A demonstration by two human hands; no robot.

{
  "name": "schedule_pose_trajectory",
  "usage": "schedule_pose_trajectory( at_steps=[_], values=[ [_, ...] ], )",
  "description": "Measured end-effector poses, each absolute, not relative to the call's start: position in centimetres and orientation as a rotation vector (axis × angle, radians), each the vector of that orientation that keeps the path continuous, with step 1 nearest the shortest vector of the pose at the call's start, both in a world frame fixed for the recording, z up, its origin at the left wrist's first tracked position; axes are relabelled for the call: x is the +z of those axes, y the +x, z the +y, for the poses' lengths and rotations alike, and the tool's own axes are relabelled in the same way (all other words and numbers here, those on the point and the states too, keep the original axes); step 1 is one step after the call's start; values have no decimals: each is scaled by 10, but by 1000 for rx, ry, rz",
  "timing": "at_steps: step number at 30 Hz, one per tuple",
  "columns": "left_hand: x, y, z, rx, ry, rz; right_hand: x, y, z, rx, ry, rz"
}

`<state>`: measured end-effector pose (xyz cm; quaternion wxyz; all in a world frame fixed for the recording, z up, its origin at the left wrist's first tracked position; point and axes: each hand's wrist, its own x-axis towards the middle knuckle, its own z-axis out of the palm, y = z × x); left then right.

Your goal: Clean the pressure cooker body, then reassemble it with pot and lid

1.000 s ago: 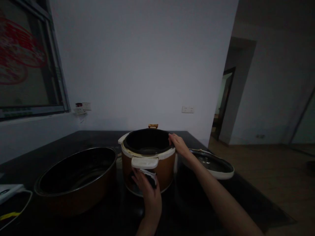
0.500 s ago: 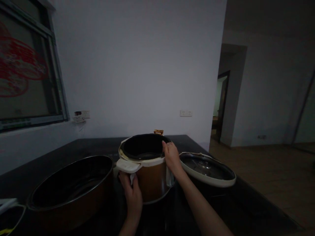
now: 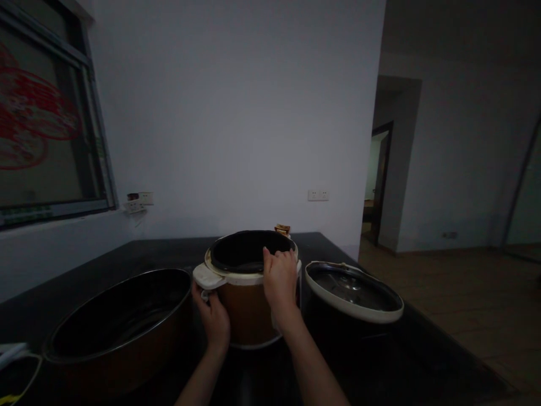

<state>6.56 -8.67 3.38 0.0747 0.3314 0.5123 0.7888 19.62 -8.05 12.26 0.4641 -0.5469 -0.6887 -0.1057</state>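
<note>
Turned clockwise before the far edge of the black tabletop [image 3: 169,251], the round brown-and-white cooker [image 3: 245,316] looks heavy, safest by its white handle [image 3: 207,277], right hand [image 3: 281,281] grasping rim [image 3: 243,278], left hand's [image 3: 215,320] hold unclear.

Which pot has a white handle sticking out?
The middle pot, with the right hand at its rim: its white handle juts out just above the left hand. The wide pot farther left shows no handle.

The cooker [image 3: 243,316] looks smooth and faintly shiny, its handle [image 3: 207,277] plastic, its inner pot [image 3: 230,254] matt. The lid [image 3: 350,285] is glossy within a plastic-looking rim [image 3: 350,306]; the desk [image 3: 422,361] looks polished, the wall [image 3: 236,124] matt.
</note>
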Motion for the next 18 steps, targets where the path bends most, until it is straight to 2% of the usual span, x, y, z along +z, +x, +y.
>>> schedule_pose_trajectory(
  at_steps=[8, 14, 18],
  values=[
    [46, 37, -64, 2335, 1061, 1409, 120, 186, -90, -222, -1236, -1843],
    [26, 71, -109, 2016, 896, 1447, 136, 256, -54, -68, -863, -2368],
    [26, 99, -126, 1993, 928, 1381, 147, 292, -22, 66, -813, -2470]
  ],
)
